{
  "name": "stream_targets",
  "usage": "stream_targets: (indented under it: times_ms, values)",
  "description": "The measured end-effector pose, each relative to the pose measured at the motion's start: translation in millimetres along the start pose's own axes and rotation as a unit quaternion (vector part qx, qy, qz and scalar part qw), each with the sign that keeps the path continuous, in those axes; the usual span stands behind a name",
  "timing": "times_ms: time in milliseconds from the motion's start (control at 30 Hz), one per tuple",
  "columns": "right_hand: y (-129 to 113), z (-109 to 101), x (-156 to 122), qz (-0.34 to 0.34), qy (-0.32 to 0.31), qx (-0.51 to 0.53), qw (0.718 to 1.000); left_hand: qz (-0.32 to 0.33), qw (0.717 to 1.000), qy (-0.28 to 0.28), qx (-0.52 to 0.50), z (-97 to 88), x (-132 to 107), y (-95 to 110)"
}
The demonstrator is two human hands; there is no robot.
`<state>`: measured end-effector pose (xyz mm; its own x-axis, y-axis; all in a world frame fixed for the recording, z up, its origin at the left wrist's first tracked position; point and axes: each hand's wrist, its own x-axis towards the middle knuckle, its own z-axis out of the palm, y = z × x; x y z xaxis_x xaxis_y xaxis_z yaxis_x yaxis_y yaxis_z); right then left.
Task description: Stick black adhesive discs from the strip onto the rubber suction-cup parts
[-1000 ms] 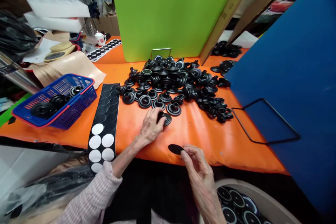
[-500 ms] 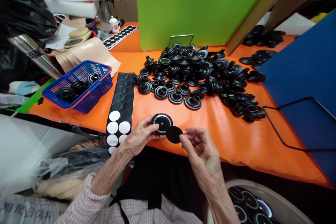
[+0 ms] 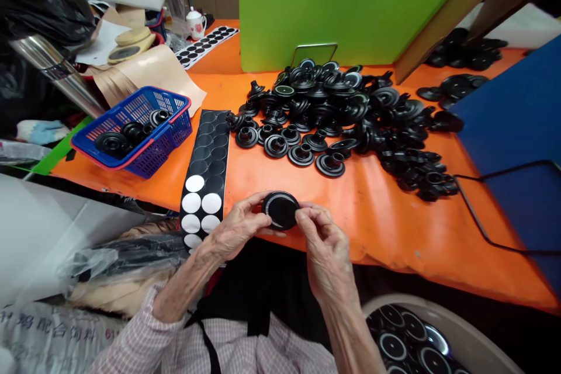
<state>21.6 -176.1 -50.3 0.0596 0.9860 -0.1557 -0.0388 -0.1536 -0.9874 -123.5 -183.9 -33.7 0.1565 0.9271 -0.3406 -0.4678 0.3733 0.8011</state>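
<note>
My left hand [image 3: 243, 220] is closed on the rim of a round black knob-like part [image 3: 270, 198], its flat face turned up toward me. Over that face lies a round black sticker [image 3: 283, 211], a little off centre, with a pale crescent of the part's ring showing at the left. At the right edge, my right hand [image 3: 322, 228] pinches the sticker between thumb and forefinger. Left of my hands is a sticker sheet [image 3: 205, 155], with black circles at the far end and bare white circles at the near end.
Similar black parts [image 3: 315, 105] are heaped on the orange table [image 3: 377, 216]. A blue basket [image 3: 166, 140] at the left holds several more. A pale tub [image 3: 464, 327] of black discs stands below right. Green [image 3: 350, 6] and blue [image 3: 512, 123] boards rise behind and at the right.
My right hand has moved left and brought the sticker from beside the part onto its face. My left hand still holds the part. The view has shifted slightly.
</note>
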Motion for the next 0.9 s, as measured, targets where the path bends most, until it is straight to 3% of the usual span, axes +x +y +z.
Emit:
stream_targets:
  times_ms: [633,900]
  values:
    - [4.3,8.5,-1.4,-0.03,0.027,-0.018,0.999,-0.004,1.0,0.003,0.001,-1.3,0.3,-2.8]
    - [11.8,13.1,-2.4,-0.077,0.052,-0.072,0.993,0.004,1.0,0.004,-0.009,-3.3,1.4,-6.6]
